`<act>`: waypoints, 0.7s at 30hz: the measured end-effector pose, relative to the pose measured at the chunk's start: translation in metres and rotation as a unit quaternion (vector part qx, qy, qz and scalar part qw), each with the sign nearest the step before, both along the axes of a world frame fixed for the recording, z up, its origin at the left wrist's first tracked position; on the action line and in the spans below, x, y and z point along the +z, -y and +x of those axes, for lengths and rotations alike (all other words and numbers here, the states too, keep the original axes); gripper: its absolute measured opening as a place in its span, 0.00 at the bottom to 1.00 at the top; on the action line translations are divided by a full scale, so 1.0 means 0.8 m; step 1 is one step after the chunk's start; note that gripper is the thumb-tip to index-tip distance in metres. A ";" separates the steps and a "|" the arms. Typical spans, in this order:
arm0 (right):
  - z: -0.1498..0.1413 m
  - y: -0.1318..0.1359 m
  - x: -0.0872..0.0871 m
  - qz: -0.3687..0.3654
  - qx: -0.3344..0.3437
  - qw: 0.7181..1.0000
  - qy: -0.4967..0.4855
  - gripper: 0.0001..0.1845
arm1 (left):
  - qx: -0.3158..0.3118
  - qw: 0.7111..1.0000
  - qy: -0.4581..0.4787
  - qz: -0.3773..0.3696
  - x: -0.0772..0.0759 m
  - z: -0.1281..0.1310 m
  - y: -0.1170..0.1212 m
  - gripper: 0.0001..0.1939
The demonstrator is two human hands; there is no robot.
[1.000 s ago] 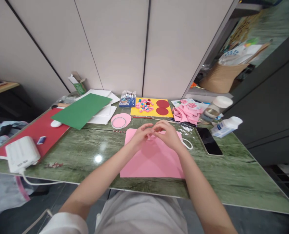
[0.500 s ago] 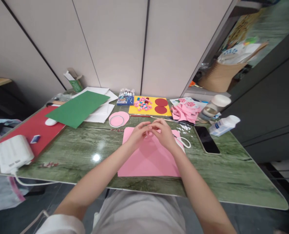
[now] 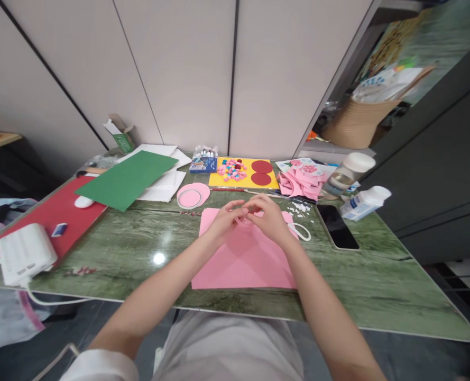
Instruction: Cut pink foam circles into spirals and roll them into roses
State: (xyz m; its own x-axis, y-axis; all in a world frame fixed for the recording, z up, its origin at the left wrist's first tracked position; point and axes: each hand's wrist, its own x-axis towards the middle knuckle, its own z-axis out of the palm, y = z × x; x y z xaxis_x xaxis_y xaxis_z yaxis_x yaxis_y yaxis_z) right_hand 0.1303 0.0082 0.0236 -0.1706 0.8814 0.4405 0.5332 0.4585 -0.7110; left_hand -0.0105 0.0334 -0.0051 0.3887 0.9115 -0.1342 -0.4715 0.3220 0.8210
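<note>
My left hand (image 3: pixel 226 221) and my right hand (image 3: pixel 273 221) meet over a stack of pink paper (image 3: pixel 242 267). Both have their fingers bent together around a small curled strip of pink paper (image 3: pixel 242 221), mostly hidden by the fingertips. Beside my right hand, the white handle of a pair of scissors (image 3: pixel 306 232) pokes out at the paper's right edge; its blades are out of sight. Up and to the left lie pink paper circles (image 3: pixel 203 191) with a thin ring (image 3: pixel 190 206) on them.
Behind the hands, yellow paper (image 3: pixel 214 183) carries small coloured balls (image 3: pixel 232 170) and two red circles (image 3: pixel 261 167). Pink scraps (image 3: pixel 304 184), bottles (image 3: pixel 365 203) and a phone (image 3: pixel 338 227) stand or lie right. Green paper (image 3: pixel 127 180) and a white power bank (image 3: pixel 26 254) are left.
The view has shifted slightly. Both hands stay together over the pink paper, with small finger movements around the pink strip. Nothing else on the table has visibly moved.
</note>
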 end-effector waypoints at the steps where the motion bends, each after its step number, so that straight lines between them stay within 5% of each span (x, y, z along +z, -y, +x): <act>1: 0.001 0.000 0.001 0.003 0.011 1.000 0.007 0.07 | 0.001 1.000 0.000 0.001 0.000 0.000 -0.001 0.17; 8: 0.008 -0.001 0.002 -0.022 0.089 0.995 0.038 0.15 | -0.019 1.000 -0.013 0.012 0.003 -0.004 -0.003 0.17; 21: 0.006 -0.002 -0.001 -0.001 -0.002 1.000 0.006 0.06 | -0.035 0.999 -0.021 0.014 0.003 0.000 0.006 0.19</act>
State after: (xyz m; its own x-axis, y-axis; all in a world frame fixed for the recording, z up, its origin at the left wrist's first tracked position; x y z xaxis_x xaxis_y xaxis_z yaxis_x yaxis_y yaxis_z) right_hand 0.1353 0.0096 0.0231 -0.1717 0.8831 0.4367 0.5442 0.4545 -0.7051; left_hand -0.0103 0.0286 -0.0031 0.4468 0.8857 -0.1263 -0.4129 0.3293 0.8492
